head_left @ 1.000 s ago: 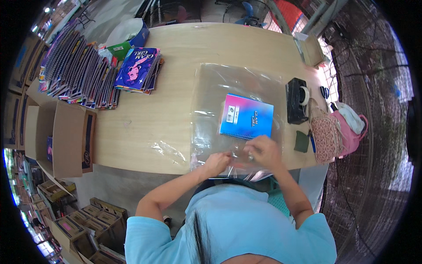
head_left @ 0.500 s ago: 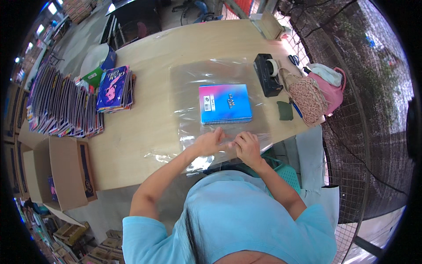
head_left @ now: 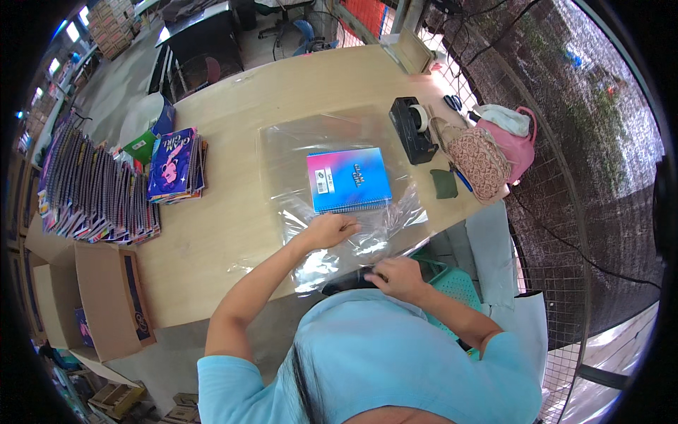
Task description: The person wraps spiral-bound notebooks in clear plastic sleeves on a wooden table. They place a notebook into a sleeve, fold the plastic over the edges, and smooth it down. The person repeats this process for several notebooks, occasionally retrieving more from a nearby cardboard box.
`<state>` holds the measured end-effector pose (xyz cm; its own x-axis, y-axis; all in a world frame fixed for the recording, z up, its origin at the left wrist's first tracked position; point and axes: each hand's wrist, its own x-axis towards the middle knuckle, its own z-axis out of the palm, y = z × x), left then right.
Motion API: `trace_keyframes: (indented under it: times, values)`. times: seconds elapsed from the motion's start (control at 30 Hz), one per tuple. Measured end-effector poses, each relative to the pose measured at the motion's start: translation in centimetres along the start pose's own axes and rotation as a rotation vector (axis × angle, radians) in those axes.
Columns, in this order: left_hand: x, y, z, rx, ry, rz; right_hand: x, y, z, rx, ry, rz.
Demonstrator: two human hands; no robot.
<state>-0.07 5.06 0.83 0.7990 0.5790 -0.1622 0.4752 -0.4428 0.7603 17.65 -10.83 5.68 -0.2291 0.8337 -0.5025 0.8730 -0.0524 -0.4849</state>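
A blue-and-pink spiral notebook [head_left: 349, 180] lies flat on a clear plastic sheet [head_left: 282, 152] on the table, its wire binding toward me. My left hand [head_left: 330, 231] is just below the binding, fingers curled and pinching the film. Closer to my body, at the table's front edge, my right hand [head_left: 399, 278] has its fingers closed on the sheet's near edge. Between the two hands the plastic is wrinkled and shiny. Exactly how much film each set of fingers grips is hidden.
Several spiral notebooks stand in a long row [head_left: 99, 187] at left, beside a short notebook stack [head_left: 173, 166]. An open carton [head_left: 106, 300] is below them. At right are a tape dispenser [head_left: 413, 131], scissors [head_left: 453, 102], a green cloth piece [head_left: 444, 184] and a patterned bag [head_left: 480, 159].
My right hand has drawn back toward my body and the table edge, away from the left hand. The near part of the film is more crumpled. The whole view has shifted slightly.
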Motion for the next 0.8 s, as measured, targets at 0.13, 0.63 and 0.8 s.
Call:
trace_keyframes:
  times: [0.13,0.63,0.8]
  values:
    - [-0.2,1.9,-0.4,0.238,0.049,0.151,2.2,2.3,1.1,-0.445,-0.298,-0.042]
    - [-0.9,-8.9,-8.6,0.179,0.468,-0.289,11.2,12.3,-16.4,0.179,0.256,-0.267]
    - [1.4,2.6,0.8,0.586,0.821,0.337,15.3,15.8,-18.2,0.425,0.316,-0.063]
